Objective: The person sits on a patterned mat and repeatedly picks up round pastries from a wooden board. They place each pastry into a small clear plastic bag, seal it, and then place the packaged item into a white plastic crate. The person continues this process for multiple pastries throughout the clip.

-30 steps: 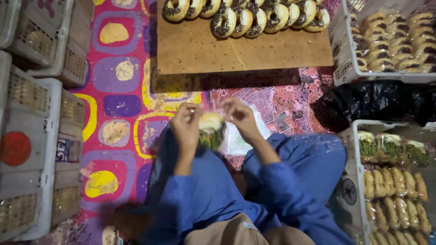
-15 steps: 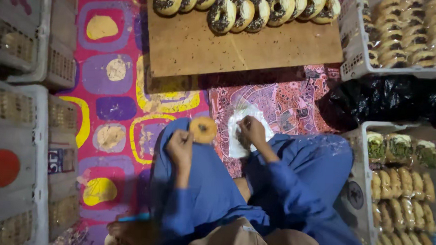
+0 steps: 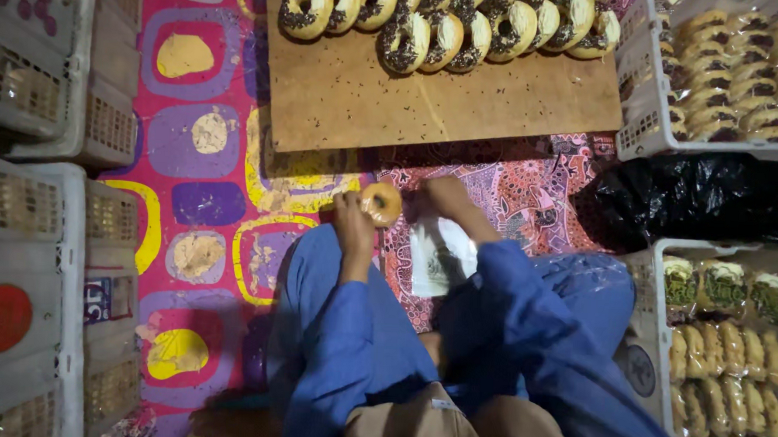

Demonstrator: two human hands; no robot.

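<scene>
A round, plain brown doughnut (image 3: 381,203) is held up in the left hand (image 3: 354,221), with the fingers closed on its left edge. The doughnut is seen in front of the knees, just below the near edge of the wooden board (image 3: 464,104). The right hand (image 3: 438,197) is curled shut on the top of a thin clear plastic bag (image 3: 438,257), just to the right of the doughnut. The bag hangs down from that hand over the lap, and it looks flat. Both arms are covered by blue sleeves (image 3: 525,312). On the far part of the board, a row of ring doughnuts with dark sprinkles (image 3: 450,20) is laid out, one leaning on the next. The near part of the board is dotted with loose sprinkles. Under the board and the legs, a bright floor mat (image 3: 200,149) with pink, purple and yellow shapes is spread. A patterned red cloth (image 3: 530,185) is laid beside it. White plastic crates (image 3: 29,255) are stacked on the left. On the right, one white crate (image 3: 727,85) is filled with wrapped doughnuts. A black plastic bag (image 3: 696,197) lies below it. Nearer, another crate (image 3: 724,347) is packed with wrapped breads, some with green tops.
</scene>
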